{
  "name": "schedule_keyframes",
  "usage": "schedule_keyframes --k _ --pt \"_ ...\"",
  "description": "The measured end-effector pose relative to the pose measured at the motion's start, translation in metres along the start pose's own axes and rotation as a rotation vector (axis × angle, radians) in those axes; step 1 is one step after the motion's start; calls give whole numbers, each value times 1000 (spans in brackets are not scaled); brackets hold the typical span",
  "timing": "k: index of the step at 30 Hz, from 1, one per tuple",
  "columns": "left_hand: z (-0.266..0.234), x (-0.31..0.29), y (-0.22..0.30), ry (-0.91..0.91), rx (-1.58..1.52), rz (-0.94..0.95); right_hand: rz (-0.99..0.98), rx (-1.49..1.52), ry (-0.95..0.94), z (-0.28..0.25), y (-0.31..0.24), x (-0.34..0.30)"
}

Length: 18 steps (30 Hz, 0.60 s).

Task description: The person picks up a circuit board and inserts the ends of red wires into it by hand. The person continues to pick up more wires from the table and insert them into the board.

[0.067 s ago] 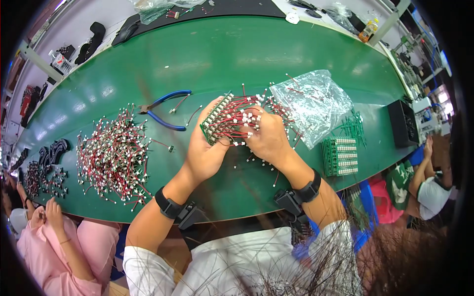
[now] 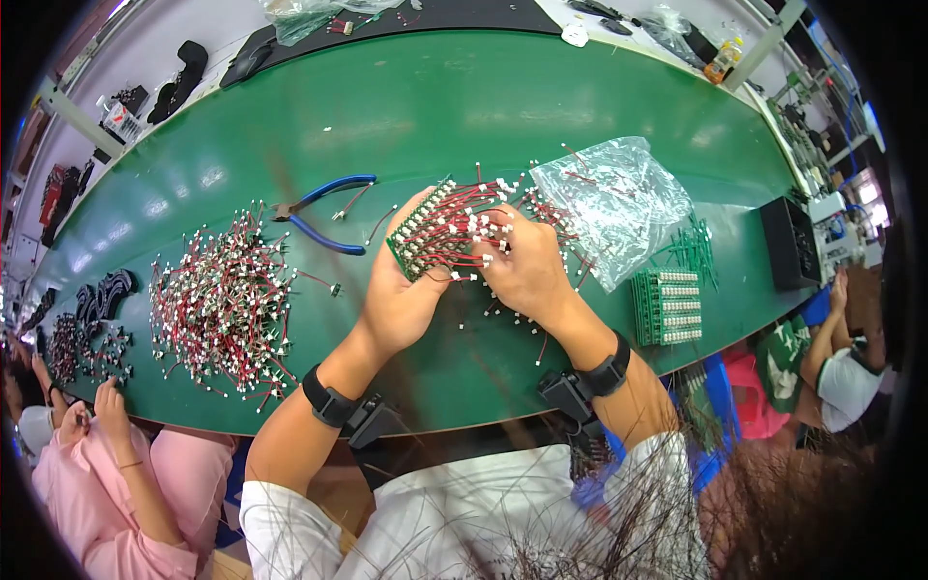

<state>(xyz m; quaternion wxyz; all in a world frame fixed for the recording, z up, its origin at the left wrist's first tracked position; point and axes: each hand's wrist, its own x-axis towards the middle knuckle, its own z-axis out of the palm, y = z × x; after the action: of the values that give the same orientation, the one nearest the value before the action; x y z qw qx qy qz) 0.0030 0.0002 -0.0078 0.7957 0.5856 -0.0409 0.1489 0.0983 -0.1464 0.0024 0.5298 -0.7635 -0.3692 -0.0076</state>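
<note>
My left hand point(image 2: 401, 295) holds a green circuit board point(image 2: 430, 229) from below, tilted up above the green table point(image 2: 464, 106). Many red wires with white plugs stick out of the board. My right hand point(image 2: 527, 266) rests on the board's right side, fingers pinched on one of the white wire plugs point(image 2: 493, 242). Loose red wires lie on the table just under and to the right of my hands.
Blue-handled cutters point(image 2: 324, 208) lie left of the board. A big heap of red wires point(image 2: 222, 304) sits further left. A clear plastic bag point(image 2: 619, 208) and stacked green boards point(image 2: 667, 304) lie right. Other people sit at both lower corners.
</note>
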Motion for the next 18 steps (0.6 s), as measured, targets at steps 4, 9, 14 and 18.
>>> schedule_keyframes --k 4,9,14,18 --pt "-2 1 -1 1 23 -34 -4 26 8 -1 -2 0" --pt "1 0 0 -27 -2 35 -58 12 -14 -2 -2 1" --pt "2 1 2 -77 92 100 -175 -24 31 -2 1 2" --pt "0 2 7 -82 327 130 -118 -120 -45 -5 3 0"
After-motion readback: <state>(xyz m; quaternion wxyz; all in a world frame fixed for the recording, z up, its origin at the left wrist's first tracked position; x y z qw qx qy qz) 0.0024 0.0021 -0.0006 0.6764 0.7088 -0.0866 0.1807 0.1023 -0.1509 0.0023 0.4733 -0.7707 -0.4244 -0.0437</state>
